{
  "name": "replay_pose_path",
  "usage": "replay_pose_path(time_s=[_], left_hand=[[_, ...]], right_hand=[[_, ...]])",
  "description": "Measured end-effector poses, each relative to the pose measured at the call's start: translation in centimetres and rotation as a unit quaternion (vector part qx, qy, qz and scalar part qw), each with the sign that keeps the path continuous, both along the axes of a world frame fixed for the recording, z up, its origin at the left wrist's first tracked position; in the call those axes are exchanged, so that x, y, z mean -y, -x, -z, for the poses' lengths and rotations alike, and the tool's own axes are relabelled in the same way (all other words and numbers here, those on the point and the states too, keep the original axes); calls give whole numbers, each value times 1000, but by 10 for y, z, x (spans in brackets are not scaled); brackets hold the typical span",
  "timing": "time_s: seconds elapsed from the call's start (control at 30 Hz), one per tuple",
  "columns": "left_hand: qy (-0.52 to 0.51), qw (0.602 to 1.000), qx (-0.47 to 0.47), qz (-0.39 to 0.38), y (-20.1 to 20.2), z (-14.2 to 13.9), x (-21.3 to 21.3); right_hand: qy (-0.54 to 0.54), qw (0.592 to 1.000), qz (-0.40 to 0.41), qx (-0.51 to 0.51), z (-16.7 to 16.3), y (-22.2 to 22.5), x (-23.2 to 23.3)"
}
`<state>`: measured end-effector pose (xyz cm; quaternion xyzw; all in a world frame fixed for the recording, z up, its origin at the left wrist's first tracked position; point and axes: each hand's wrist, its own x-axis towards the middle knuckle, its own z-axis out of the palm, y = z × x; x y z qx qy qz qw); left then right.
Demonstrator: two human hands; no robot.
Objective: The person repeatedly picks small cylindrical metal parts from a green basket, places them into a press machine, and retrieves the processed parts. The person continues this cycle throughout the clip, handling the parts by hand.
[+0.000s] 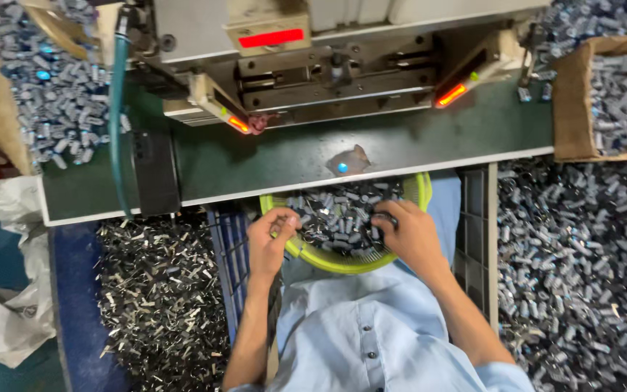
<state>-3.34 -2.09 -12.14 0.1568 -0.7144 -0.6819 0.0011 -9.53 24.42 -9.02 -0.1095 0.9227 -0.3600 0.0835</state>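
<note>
view: one camera on my head | facing: steeply down and forward over my chest | near: my hands (342, 236) and the yellow basket (342, 263) on my lap sit close below | farther: green bench (270, 156) and machine (328, 65) toward the top edge | shared: no second view

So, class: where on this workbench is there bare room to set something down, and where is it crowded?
Free: the dark green bench top between the grey machine and the white front edge, beside the black block. Crowded: the round yellow plastic basket of small metal parts, where both hands work, the brown cardboard box, and the heaps either side.
</note>
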Motion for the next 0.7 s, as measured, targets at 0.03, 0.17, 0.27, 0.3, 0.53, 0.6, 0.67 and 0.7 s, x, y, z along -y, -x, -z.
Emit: replay_pose_path(time_s=[0.03,0.17,0.27,0.3,0.53,0.6,0.67,0.7], left_hand=[[9,1000,-8,12,4,-2,-5],[52,996,-36,67,11,-12,-27],[70,989,-72,105,5,-16,-39],[74,991,-57,99,2,-16,-41],[76,993,-2,91,-6,-13,-42],[88,991,-2,104,-2,-13,-43],[113,987,-2,119,7,-14,-50],[129,982,-19,133,11,-16,-54]], right_hand=[[-8,997,-43,-63,1,7,2],[-111,978,-97,-148,14,35,25],[-195,970,-126,-70,17,45,36],[-182,973,-126,-72,17,46,37],[-112,980,-119,-110,11,34,21],[-98,983,-125,-94,14,34,23],[-81,983,-125,-104,20,36,31],[-79,983,-138,-93,23,39,35]])
